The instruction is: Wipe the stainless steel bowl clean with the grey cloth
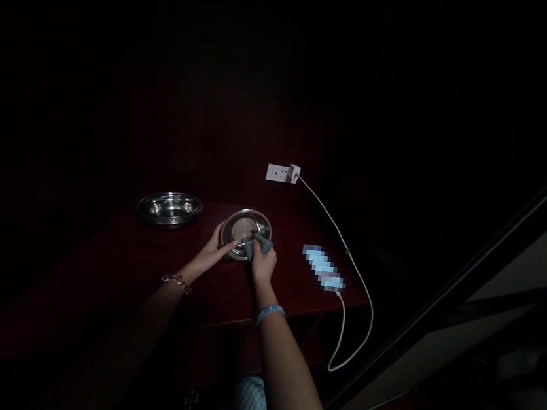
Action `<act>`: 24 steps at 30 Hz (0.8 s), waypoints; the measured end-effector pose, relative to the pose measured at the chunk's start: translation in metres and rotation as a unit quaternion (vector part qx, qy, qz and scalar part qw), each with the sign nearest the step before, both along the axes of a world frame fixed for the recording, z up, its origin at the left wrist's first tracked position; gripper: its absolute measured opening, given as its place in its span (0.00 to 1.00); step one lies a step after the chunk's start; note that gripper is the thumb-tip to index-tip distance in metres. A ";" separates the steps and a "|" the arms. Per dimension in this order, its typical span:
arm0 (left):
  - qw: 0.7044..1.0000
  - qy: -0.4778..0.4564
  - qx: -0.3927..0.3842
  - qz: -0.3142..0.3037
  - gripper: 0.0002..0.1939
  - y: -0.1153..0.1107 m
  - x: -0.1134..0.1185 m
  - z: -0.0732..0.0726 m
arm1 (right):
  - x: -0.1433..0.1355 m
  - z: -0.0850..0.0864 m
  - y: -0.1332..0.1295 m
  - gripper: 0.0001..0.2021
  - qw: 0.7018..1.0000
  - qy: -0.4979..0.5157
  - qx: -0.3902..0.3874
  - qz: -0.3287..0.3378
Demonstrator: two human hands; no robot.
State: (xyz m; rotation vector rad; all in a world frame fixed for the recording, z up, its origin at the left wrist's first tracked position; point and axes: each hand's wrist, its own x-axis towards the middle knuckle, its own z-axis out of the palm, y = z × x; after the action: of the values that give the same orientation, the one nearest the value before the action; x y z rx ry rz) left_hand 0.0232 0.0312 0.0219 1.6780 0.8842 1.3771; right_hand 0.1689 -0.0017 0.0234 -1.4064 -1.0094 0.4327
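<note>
A shiny steel bowl (242, 226) is tilted toward me above the dark red table. My left hand (209, 253) grips its left rim, thumb over the near edge and fingers behind. In my right hand (263, 263) a bunched grey cloth (258, 244) is pressed against the bowl's inside, at the lower right. Both hands are closed on what they hold. Farther left, a stack of similar steel bowls (169, 209) rests on the table.
A blurred, lit phone (323, 268) lies on the table (166, 278) at right. Its white cable (372, 315) hangs past the front edge and runs up to a charger (293, 173) in the wall socket (276, 173). A slanted panel edge (463, 273) stands at far right.
</note>
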 end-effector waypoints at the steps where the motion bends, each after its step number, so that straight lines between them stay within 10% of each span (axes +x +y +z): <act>1: 1.000 0.006 0.005 -0.004 0.38 0.001 0.001 -0.003 | 0.000 0.000 0.001 0.12 1.000 0.000 -0.001 0.003; 24: 0.994 -0.060 -0.079 0.051 0.24 0.007 -0.005 0.001 | -0.002 0.003 -0.003 0.10 1.000 -0.023 -0.007 0.020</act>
State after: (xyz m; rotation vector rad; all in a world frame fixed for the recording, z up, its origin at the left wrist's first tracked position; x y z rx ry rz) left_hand 0.0181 0.0379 0.0233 1.4323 0.9927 1.4209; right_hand 0.1668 -0.0052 0.0263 -1.4168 -1.0756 0.4402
